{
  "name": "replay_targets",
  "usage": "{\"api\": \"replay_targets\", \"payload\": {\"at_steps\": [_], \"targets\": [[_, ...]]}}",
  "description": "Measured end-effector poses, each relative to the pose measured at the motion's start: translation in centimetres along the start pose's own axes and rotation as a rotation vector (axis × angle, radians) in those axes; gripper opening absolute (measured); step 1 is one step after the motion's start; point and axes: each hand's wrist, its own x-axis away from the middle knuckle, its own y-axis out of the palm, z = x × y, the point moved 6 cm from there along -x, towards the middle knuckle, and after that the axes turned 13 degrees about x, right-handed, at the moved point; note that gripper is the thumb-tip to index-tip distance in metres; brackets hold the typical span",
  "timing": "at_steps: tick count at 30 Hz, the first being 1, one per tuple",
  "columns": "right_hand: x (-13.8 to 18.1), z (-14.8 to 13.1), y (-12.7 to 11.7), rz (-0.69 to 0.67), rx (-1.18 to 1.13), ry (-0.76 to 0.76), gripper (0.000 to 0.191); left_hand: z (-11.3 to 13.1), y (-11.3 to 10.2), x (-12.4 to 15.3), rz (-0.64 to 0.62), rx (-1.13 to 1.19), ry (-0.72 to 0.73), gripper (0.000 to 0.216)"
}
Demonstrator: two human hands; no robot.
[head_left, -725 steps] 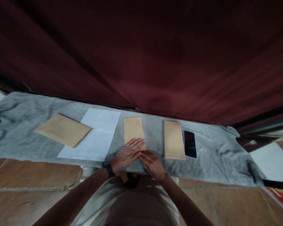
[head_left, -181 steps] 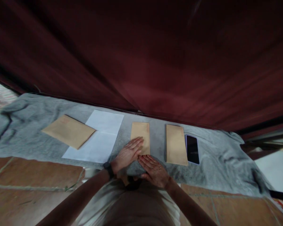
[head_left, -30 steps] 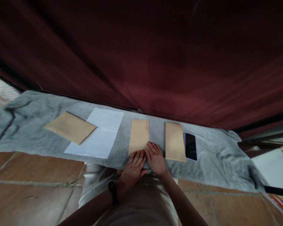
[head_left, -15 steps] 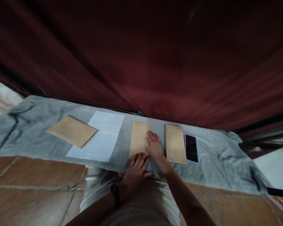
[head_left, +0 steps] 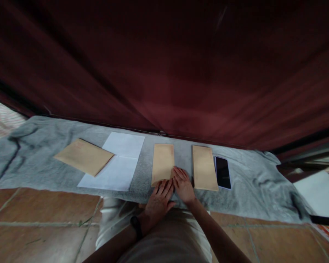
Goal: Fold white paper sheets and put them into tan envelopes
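A tan paper envelope (head_left: 163,160) lies flat on the grey cloth (head_left: 244,182) right in front of me. My left hand (head_left: 159,199) rests on its near edge, fingers stretched out. At its lower right corner lies my right hand (head_left: 182,185), the fingers extended and touching the envelope's edge, close to my left fingertips. To the right is a second stack of tan envelopes (head_left: 204,168), with a phone (head_left: 223,172) in a pale purple case beside it. On the left, more tan envelopes (head_left: 83,157) lie askew, partly over white paper sheets (head_left: 117,171) with a crease across them.
A dark red curtain-like surface (head_left: 170,73) rises behind the cloth-covered strip. Terracotta tiles (head_left: 44,208) show below its near edge. A white sheet-like object (head_left: 320,193) with a dark edge stands at the far right.
My right hand has slid down along the envelope's right edge toward me, nearer to my left hand. My left hand stays on the near edge.
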Motion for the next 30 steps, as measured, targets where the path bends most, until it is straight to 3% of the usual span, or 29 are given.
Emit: {"api": "replay_targets", "payload": {"at_steps": [6, 14, 17, 23, 27, 30], "targets": [[3.8, -1.1, -1.1, -0.023, -0.048, -0.036, 0.052, -0.5, 0.4, 0.5, 0.012, -0.001, 0.022, 0.07], [4.9, -1.6, -2.1, -0.034, -0.122, 0.093, 0.048, -0.6, 0.2, 1.4, 0.064, 0.038, 0.087, 0.068], [4.4, -1.1, -2.4, -0.016, -0.163, 0.217, 0.041, -1.5, -0.3, 1.9, 0.151, 0.128, 0.009, 0.065], [2.8, -0.5, -1.0, -0.11, -0.072, 0.47, 0.026, -5.4, -1.3, 3.0, 0.462, 0.323, -0.238, 0.064], [2.1, -0.4, 0.2, -0.07, -0.215, 0.526, 0.016, -6.5, -0.8, 2.6, 0.454, 0.385, -0.275, 0.059], [2.4, 0.1, 1.0, -0.037, -0.461, 0.599, 0.009, -6.7, -0.6, 2.2, 0.424, 0.411, -0.307, 0.053]]}}
